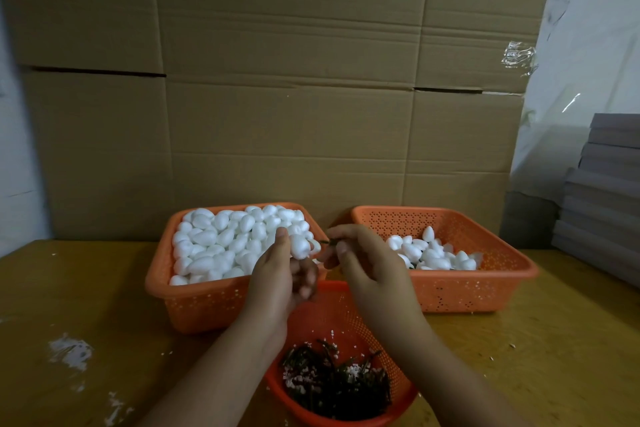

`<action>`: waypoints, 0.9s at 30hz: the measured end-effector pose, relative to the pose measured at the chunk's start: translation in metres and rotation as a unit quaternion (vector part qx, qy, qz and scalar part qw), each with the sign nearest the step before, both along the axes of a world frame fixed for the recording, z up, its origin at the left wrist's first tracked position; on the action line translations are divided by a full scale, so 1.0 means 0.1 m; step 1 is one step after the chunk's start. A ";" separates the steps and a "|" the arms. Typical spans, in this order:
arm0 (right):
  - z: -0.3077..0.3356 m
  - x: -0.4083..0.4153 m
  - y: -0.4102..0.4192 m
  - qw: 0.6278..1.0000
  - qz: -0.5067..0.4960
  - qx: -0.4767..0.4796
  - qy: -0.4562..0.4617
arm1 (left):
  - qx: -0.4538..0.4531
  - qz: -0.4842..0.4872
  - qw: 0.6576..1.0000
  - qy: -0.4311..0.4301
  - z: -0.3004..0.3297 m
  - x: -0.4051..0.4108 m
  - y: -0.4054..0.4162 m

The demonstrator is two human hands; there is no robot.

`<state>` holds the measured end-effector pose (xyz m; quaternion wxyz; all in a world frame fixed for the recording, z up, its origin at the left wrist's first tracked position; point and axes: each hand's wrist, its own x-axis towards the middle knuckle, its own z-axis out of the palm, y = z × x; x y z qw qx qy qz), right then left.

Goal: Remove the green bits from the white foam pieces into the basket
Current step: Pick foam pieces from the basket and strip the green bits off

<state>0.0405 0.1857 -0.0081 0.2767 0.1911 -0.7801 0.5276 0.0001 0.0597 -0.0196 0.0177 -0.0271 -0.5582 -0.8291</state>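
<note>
My left hand (282,274) grips a white egg-shaped foam piece (300,246) above the gap between the two back baskets. My right hand (360,258) pinches a thin green bit (329,242) that sticks out toward the foam piece. The left orange basket (194,302) is heaped with white foam pieces (225,239). In the right orange basket (485,284) lie fewer foam pieces (429,253). A round orange basket (346,315) right in front of me holds a dark pile of green bits (336,381) mixed with white crumbs.
All three baskets stand on a yellowish wooden table (69,288) with white foam crumbs (69,354) scattered at the left. A wall of flattened cardboard (277,97) rises behind the baskets. Grey stacked boards (602,191) stand at the right edge.
</note>
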 end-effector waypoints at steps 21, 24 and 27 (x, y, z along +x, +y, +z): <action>-0.05 0.05 -0.04 0.948 -0.181 0.127 0.229 | 0.164 -0.054 0.984 -0.043 0.17 0.11 0.01; -0.04 0.04 -0.05 0.941 -0.194 0.134 0.243 | 0.159 -0.055 0.985 -0.043 0.18 0.12 0.02; -0.04 0.04 -0.03 0.939 -0.196 0.133 0.251 | 0.149 -0.055 0.987 -0.036 0.18 0.13 0.03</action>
